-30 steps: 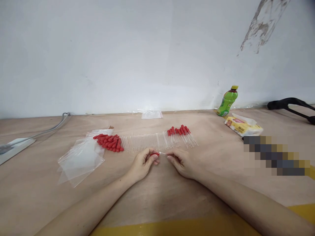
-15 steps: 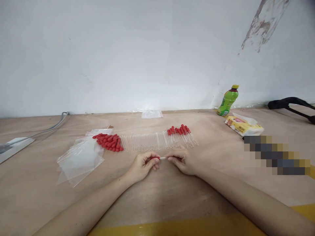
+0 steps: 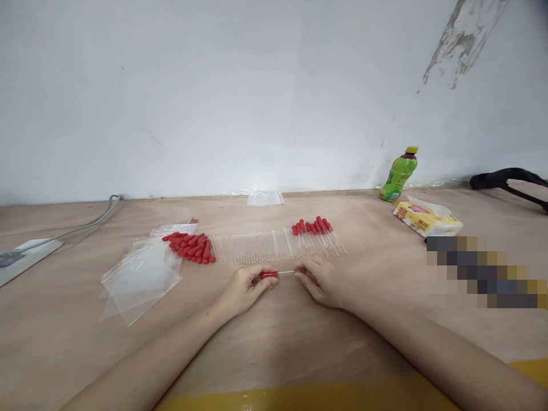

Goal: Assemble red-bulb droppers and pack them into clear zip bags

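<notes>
My left hand point(image 3: 248, 289) pinches a red rubber bulb point(image 3: 269, 275) between thumb and fingers. A thin clear dropper tube point(image 3: 286, 273) runs from the bulb's right end to my right hand point(image 3: 319, 281), whose thumb and fingertips close on its far end. Beyond my hands lies a row of clear dropper tubes point(image 3: 252, 246) side by side. At the row's right end, several droppers point(image 3: 319, 227) carry red bulbs on their tubes. A pile of loose red bulbs point(image 3: 192, 248) sits at its left end.
Clear plastic bags point(image 3: 141, 274) lie left of the red pile, and another bag point(image 3: 264, 198) rests by the wall. At right are a green bottle point(image 3: 399, 177), a tissue box point(image 3: 426, 220) and a black handle-like object point(image 3: 509, 178). A cable point(image 3: 92, 221) crosses at left.
My left fingers have loosened, so more of the red bulb shows. My right hand has shifted slightly right along the tube, baring more of it.
</notes>
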`<state>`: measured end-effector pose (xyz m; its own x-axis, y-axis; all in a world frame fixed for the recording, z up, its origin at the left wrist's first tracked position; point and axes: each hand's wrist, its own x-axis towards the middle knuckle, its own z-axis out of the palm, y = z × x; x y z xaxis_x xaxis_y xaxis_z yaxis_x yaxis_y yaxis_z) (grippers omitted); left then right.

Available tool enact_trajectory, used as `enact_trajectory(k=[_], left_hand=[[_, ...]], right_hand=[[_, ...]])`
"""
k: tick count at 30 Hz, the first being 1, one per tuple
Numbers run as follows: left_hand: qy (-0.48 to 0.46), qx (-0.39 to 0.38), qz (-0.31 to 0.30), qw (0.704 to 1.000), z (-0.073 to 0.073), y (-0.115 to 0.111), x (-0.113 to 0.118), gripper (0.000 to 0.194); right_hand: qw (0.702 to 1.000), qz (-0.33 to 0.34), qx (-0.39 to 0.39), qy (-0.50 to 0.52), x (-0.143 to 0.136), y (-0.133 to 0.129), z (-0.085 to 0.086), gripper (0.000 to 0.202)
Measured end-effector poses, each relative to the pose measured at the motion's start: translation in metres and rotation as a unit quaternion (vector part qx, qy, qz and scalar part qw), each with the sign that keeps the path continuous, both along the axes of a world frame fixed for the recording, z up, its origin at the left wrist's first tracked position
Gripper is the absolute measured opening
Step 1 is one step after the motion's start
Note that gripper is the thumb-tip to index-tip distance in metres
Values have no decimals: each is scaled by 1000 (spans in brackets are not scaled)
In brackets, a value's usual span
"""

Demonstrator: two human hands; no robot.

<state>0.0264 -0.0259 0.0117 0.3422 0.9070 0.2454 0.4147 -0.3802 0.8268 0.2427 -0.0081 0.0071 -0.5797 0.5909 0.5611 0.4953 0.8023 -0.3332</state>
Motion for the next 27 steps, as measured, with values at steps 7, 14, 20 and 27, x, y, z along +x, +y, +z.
enact_trajectory(k=[7,14,20,27], left_hand=[[39,-23,-27,999,-3,-2,0,24],[34,-32,-31,998,-1,-4,1,24],[31,-23,-29,999,0,-5,1,22],[23,-14,-14,1000,0,2,-2,33]], right_hand=[[999,16,31,-2,-4,0,-5,17],[1000,-6,25,-15,-13,-7,-7,22],[999,-12,-24,-46,-14,-7,-4,23],[994,-36,38,-96,-5,-2,15,18]])
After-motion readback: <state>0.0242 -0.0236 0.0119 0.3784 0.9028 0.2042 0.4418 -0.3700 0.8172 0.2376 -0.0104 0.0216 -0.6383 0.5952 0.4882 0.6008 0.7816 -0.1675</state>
